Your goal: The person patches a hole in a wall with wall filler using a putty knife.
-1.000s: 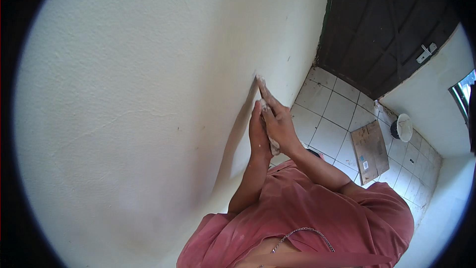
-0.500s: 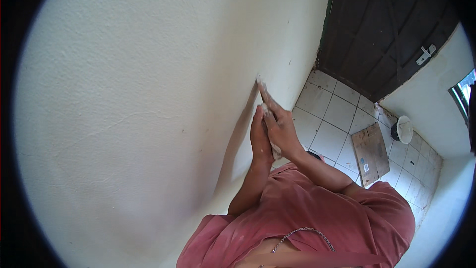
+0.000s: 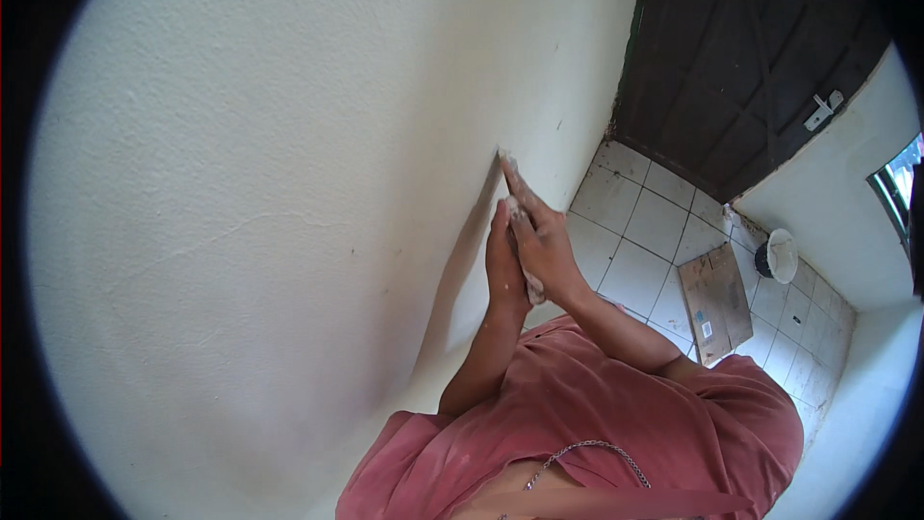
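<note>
At the white wall [image 3: 241, 135], my right hand [image 3: 544, 246] stretches its index finger up so that the paste-smeared tip touches the plaster, its other fingers bent over against my left hand [image 3: 505, 260]. My left hand is cupped closely beside it. A narrow, whitish, paste-coated thing [image 3: 534, 291] shows between and below the palms; its shape is mostly hidden, so I cannot make out what it is. The hands cast a long shadow on the wall to their left.
A dark panelled door [image 3: 731, 48] with a pale handle stands at upper right. On the tiled floor [image 3: 654, 221] lie a flattened cardboard sheet [image 3: 717, 303] and a black bucket [image 3: 780, 255] with whitish inside. A small window [image 3: 900, 178] is at far right.
My joined hands dipped slightly half a second ago and are now a little higher again, the fingertip still at nearly the same place on the wall.
</note>
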A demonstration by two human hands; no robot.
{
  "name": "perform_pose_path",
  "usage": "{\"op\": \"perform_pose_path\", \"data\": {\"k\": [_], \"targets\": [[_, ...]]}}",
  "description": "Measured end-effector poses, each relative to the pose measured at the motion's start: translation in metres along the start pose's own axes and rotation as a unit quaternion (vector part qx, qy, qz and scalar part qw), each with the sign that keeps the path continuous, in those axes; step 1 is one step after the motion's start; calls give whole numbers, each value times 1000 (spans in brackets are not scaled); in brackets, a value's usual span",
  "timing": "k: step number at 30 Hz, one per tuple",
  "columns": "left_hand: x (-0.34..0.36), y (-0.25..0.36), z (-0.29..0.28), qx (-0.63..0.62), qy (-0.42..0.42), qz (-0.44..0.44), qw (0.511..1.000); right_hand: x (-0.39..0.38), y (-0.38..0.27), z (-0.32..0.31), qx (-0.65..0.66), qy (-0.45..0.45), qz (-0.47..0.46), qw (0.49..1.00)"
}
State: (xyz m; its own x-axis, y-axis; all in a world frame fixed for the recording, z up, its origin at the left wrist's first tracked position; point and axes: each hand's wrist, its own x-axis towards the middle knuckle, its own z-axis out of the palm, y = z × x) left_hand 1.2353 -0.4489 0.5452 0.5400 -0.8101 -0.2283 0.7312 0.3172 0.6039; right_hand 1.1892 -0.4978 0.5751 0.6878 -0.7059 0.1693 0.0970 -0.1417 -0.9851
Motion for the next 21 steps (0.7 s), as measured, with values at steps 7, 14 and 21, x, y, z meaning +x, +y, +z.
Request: {"op": "perform_pose_path", "data": {"k": [7,14,21], "targets": [[-2,-10,-7,-4,-3,12,1000,-10,10,-3,-4,-7,-6,1000],[-7,-8,-3,14,31,6,999,-11,11,-3,9,-20,22,1000],[-9,-13,-3,-5,42,4,999,-12,15,-3,17,-21,29,999]]}}
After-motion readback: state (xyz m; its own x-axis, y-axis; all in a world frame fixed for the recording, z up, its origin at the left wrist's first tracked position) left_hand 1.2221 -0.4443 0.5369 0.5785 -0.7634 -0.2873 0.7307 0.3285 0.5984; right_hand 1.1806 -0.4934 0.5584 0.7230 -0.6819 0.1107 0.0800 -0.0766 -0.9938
